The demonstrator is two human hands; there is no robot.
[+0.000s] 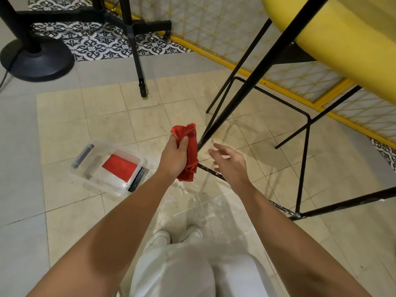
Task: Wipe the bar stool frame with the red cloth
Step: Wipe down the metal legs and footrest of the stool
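My left hand (174, 156) grips the red cloth (190, 151) in a fist, fingers curled round its middle and thumb pressed across the front. The cloth is bunched into a long roll. Its long axis runs away from me: a crumpled head sticks out past my thumb towards the far end of the bar stool frame (252, 82), and a limp tail hangs out of the heel of my hand towards my shoes (158, 239). It sits just left of the foot of the frame's near slanted leg. I cannot tell whether it touches the metal. The frame's low floor rail passes behind the tail.

My right hand (230, 162) hovers palm down on the other side of that leg, near its foot. The fingers are straight, slightly spread and holding nothing. They point away from me along the floor under the frame.

The frame is thin black tubing, and its legs rise up and to the right to the yellow seat (342, 39). The floor rail nearest me is flecked with pale marks.

Well left of the frame, a clear plastic box (94, 161) lies on the tiles with a flat red piece (120, 168) inside. The dark clips at its ends are too blurred to show any lettering. Beyond the frame to the left are a black tripod leg (137, 61) and a round black stand base (36, 61).
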